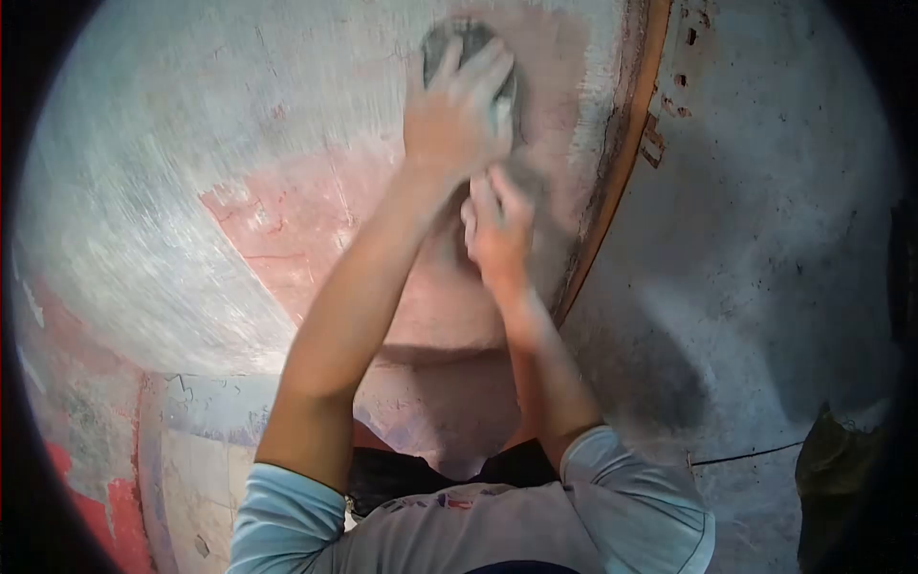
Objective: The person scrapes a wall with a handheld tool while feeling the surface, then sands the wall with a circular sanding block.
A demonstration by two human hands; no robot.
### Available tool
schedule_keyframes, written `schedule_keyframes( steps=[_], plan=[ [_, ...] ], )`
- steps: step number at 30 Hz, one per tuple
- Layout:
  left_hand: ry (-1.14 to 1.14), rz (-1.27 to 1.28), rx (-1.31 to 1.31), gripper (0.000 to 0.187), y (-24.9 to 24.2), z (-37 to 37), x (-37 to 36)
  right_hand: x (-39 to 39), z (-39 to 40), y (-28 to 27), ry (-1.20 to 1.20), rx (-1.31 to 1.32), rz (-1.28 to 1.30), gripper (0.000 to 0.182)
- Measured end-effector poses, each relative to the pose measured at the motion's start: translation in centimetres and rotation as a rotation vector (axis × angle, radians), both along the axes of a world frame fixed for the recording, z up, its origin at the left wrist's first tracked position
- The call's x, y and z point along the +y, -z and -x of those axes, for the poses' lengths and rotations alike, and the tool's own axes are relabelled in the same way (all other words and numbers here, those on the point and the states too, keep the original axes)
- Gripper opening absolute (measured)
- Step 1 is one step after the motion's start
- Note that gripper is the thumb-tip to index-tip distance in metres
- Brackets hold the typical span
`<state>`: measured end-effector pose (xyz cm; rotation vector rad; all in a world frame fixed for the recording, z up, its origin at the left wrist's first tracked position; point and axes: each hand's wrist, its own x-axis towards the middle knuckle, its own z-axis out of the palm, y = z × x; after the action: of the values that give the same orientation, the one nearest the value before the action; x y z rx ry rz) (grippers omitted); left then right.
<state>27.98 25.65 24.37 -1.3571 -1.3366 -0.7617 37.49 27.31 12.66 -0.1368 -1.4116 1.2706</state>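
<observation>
High on the curved, scuffed panel [354, 287], my left hand [454, 120] presses a dark rounded sanding pad [438, 53] against the surface. Its fingers spread over the pad's top, and motion blurs them a little. Just below the left wrist is my right hand [499, 225], its fingers curled in close to the panel. What those fingers hold, if anything, is hidden. Around both hands the panel shows a pinkish-red patch, while whitish, scratched coating covers its left part.
An orange-brown edge strip [623, 163] borders the panel on the right. Beyond it stretches a grey, stained surface [765, 239] with shadows. Dark cloth-like material [837, 478] hangs at lower right, near a thin dark line. Red peeling paint [124, 517] shows at lower left.
</observation>
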Motion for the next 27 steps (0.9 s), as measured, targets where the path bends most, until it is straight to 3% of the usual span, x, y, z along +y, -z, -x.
schedule_keyframes(
  steps=[2,4,7,8,10,12,17,20,21,23,25,26,27],
  plan=[
    [-0.107,0.013,-0.015,0.058,-2.5,-0.7,0.4,-0.4,-1.1,-2.4,-0.066,-0.034,0.054,0.023],
    [-0.089,0.023,-0.023,0.058,-1.7,-1.0,-0.2,-1.0,-1.4,-2.9,-0.148,-0.022,0.121,0.024],
    [-0.096,0.126,-0.092,0.061,5.4,-1.3,-1.9,-1.3,0.4,7.0,-0.019,-0.098,0.138,0.021],
    [-0.128,0.190,-0.124,0.062,7.9,-1.7,-2.6,-2.0,0.0,10.4,0.013,-0.086,0.013,0.021],
    [-0.085,0.215,-0.134,0.063,11.2,-1.2,-2.9,-2.5,-0.2,11.7,0.044,-0.062,-0.121,0.020],
    [-0.076,0.201,-0.145,0.061,9.2,-1.7,-2.8,-3.1,-0.9,9.7,-0.113,-0.029,0.125,0.019],
    [-0.058,0.034,-0.027,0.055,-2.8,-0.8,0.3,-0.4,-0.9,-3.4,-0.137,-0.045,0.144,0.018],
    [-0.106,0.046,-0.048,0.053,-3.6,-1.5,0.2,-1.0,-2.1,-5.3,-0.219,-0.065,0.223,0.018],
    [-0.082,0.047,-0.039,0.053,-1.8,-1.3,-0.1,-0.9,-1.7,-3.2,-0.161,-0.066,0.184,0.017],
    [-0.042,0.086,-0.087,0.055,2.7,-1.5,-1.1,1.1,0.4,5.7,0.076,-0.089,-0.163,0.017],
    [-0.081,0.190,-0.171,0.057,8.0,-2.2,-2.5,0.1,0.7,11.5,0.724,-0.052,-0.662,0.021],
    [-0.070,0.197,-0.180,0.057,9.9,-1.9,-2.4,-0.8,0.0,11.8,0.729,-0.043,-0.667,0.021],
    [-0.061,0.210,-0.192,0.058,10.2,-2.2,-2.8,-2.1,-0.8,11.6,0.327,-0.025,-0.288,0.022]
  ],
)
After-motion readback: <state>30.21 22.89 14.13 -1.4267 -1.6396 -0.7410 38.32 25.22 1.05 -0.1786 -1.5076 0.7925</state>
